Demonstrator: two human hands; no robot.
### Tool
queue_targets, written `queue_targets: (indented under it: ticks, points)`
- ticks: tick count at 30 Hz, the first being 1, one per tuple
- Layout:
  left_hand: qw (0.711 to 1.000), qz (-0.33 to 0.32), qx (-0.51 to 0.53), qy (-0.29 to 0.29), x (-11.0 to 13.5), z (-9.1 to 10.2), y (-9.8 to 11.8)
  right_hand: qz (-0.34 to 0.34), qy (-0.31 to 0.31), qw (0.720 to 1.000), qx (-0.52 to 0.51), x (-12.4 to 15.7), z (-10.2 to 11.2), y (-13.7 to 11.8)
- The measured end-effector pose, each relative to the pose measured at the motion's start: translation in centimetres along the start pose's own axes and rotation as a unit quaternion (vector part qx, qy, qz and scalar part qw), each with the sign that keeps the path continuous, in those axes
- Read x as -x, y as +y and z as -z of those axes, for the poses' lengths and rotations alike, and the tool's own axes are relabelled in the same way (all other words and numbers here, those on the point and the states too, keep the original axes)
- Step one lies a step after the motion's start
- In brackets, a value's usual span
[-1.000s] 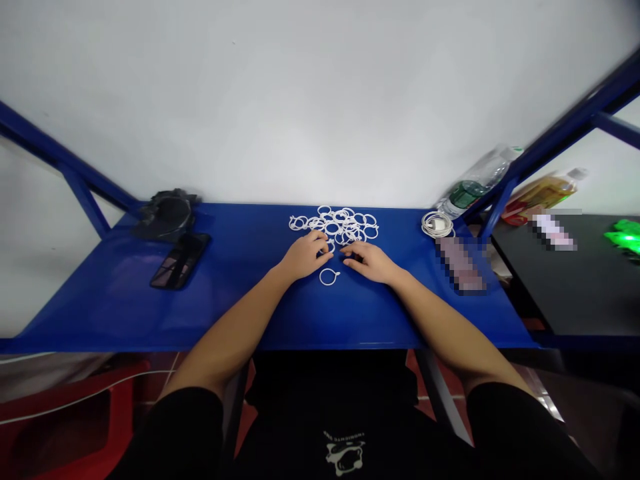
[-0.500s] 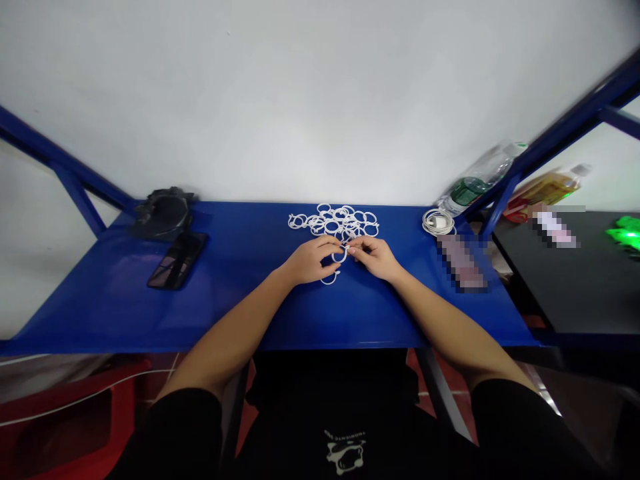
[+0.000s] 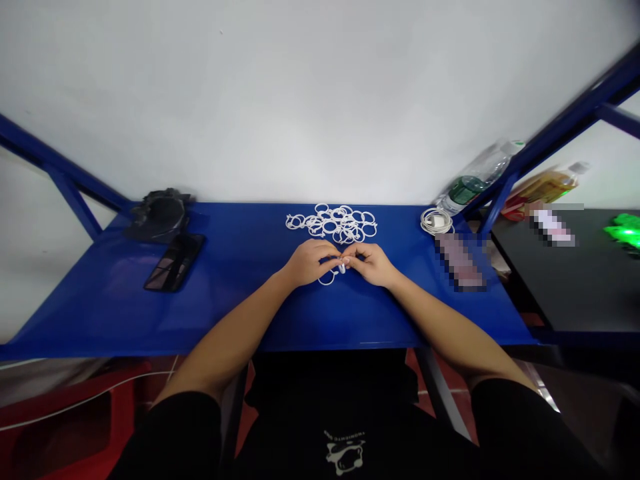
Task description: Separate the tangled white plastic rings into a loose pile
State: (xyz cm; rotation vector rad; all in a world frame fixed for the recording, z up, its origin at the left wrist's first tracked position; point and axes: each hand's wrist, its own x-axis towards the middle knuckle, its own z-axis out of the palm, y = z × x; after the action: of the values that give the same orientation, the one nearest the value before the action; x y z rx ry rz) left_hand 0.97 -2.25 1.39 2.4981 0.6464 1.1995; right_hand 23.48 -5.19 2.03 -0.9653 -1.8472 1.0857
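My left hand (image 3: 314,262) and my right hand (image 3: 370,263) meet at the middle of the blue table, fingertips pinched together. Between them is a white plastic ring (image 3: 343,269), seen nearly edge-on and partly hidden by the fingers. Another white ring (image 3: 327,283), with a small clasp end, lies on the table just below my left fingertips. Beyond my hands lies a pile of white rings (image 3: 330,227) with small clips, several of them overlapping.
A phone (image 3: 175,262) and a crumpled black plastic bag (image 3: 159,217) lie on the left of the blue table (image 3: 240,327). On the right are a coiled white cable (image 3: 437,221), a blurred-out item (image 3: 460,261) and a tilted plastic bottle (image 3: 475,183). A wall stands behind.
Both hands have drawn back slightly from the pile and closed together. The ring between them has turned from facing up to nearly edge-on.
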Motion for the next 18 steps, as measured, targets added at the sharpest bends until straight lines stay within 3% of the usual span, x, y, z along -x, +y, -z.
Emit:
queue_targets:
  ticks: [6,11,13,18]
  points:
    - [0.999,0.029,-0.016,-0.008,0.4,0.1,-0.7,0.049,0.029,0.996,0.067,-0.2,-0.4,0.5]
    - [0.994,0.039,-0.022,-0.097,0.8,-0.2,-1.2,0.142,-0.041,0.965,0.215,-0.4,0.9,1.0]
    - [0.990,0.036,-0.027,-0.134,0.9,-0.3,-1.3,0.129,-0.003,0.957,0.260,-0.5,2.1,1.4]
    - [0.986,0.033,-0.028,-0.160,0.9,-0.2,-1.0,0.005,0.158,0.933,0.322,-1.2,5.7,3.5]
